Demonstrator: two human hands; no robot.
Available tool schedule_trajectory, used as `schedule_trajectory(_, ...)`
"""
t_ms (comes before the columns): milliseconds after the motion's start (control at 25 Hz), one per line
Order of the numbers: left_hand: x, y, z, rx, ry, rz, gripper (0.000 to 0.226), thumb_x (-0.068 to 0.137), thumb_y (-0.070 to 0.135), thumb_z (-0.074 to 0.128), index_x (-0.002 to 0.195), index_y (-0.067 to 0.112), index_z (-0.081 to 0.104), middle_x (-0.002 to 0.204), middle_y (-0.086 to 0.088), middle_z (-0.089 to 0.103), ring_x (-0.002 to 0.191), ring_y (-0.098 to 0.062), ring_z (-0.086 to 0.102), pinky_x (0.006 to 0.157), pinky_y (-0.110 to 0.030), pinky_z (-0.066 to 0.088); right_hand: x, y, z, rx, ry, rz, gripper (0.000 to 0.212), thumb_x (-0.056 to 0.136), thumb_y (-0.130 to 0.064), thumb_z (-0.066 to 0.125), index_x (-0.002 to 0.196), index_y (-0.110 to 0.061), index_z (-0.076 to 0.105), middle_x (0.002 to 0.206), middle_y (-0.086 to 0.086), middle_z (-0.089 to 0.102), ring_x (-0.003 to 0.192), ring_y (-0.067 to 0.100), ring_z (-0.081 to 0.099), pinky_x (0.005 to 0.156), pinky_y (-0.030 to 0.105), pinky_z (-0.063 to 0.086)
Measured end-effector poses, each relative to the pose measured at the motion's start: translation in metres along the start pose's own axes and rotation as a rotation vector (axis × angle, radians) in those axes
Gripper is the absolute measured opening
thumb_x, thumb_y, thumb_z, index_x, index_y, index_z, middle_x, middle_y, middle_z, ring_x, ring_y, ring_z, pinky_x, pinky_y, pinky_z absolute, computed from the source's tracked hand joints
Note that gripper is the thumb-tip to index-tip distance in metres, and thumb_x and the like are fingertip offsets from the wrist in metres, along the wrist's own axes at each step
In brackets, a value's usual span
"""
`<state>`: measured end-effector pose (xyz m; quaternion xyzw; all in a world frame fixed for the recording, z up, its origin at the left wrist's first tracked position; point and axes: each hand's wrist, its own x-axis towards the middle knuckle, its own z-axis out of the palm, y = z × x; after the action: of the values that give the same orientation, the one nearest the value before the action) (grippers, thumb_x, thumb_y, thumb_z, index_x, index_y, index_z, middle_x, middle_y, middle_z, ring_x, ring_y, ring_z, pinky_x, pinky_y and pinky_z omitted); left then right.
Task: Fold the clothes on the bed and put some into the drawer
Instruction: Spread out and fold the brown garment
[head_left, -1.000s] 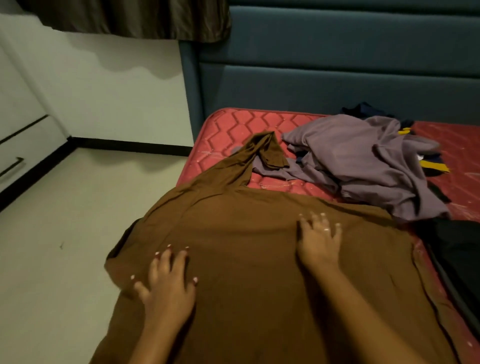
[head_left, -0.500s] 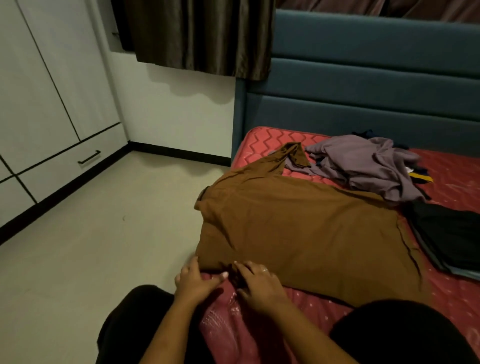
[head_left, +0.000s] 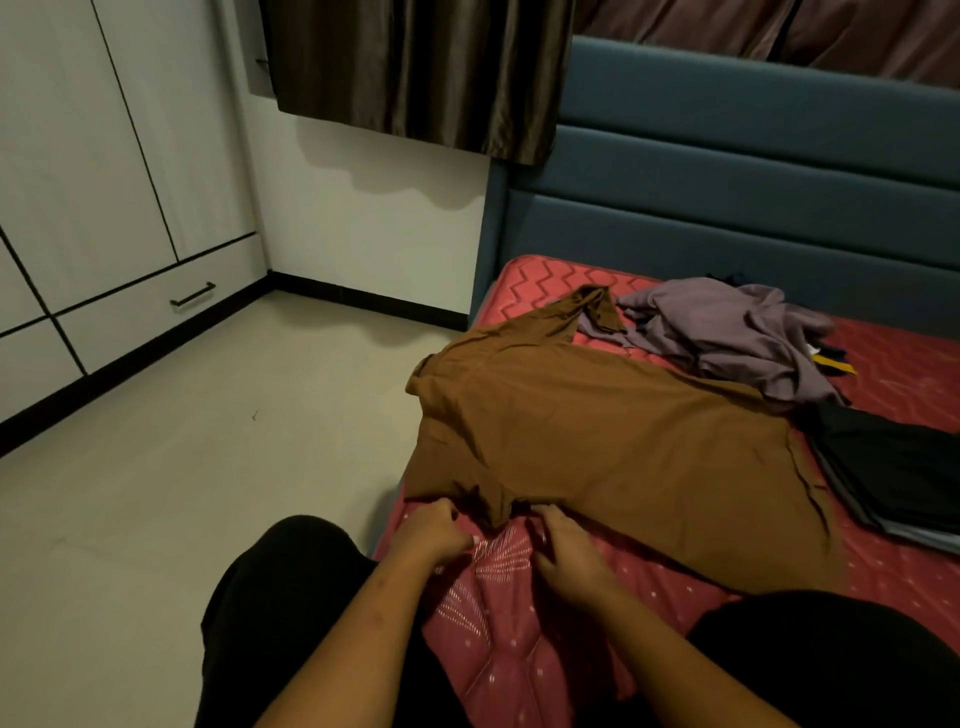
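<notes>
A brown garment lies spread across the red mattress, one sleeve reaching toward the headboard. My left hand and my right hand pinch its near hem, close together, and the cloth bunches between them. A crumpled purple garment sits behind it, with dark and yellow clothes partly hidden beneath. A folded black garment lies at the right. The white drawer with a black handle is shut in the wardrobe at left.
The blue padded headboard stands behind the bed. A brown curtain hangs above it. Pale floor lies between the bed's left edge and the wardrobe. My legs in black trousers frame the bottom of the view.
My hands left the flat of the brown garment and came back to its near hem, which they now pinch and lift slightly. The view pulled back and turned left.
</notes>
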<state>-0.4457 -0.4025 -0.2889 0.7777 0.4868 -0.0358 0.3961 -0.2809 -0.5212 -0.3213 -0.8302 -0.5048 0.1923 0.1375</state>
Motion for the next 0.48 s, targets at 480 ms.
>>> schedule_trajectory(480, 0.069, 0.042, -0.004, -0.321, 0.327, 0.137, 0.024, 0.091, 0.022, 0.060, 0.114, 0.018, 0.060, 0.118, -0.004, 0.058, 0.107, -0.022, 0.057, 0.085, -0.027, 0.045, 0.092, -0.036, -0.003, -0.116, 0.285, 0.187, 0.042, 0.089, -0.023, 0.054, 0.131, -0.020, 0.052, 0.138, 0.001, 0.045, 0.130, 0.021, 0.035, 0.102, 0.038, 0.033)
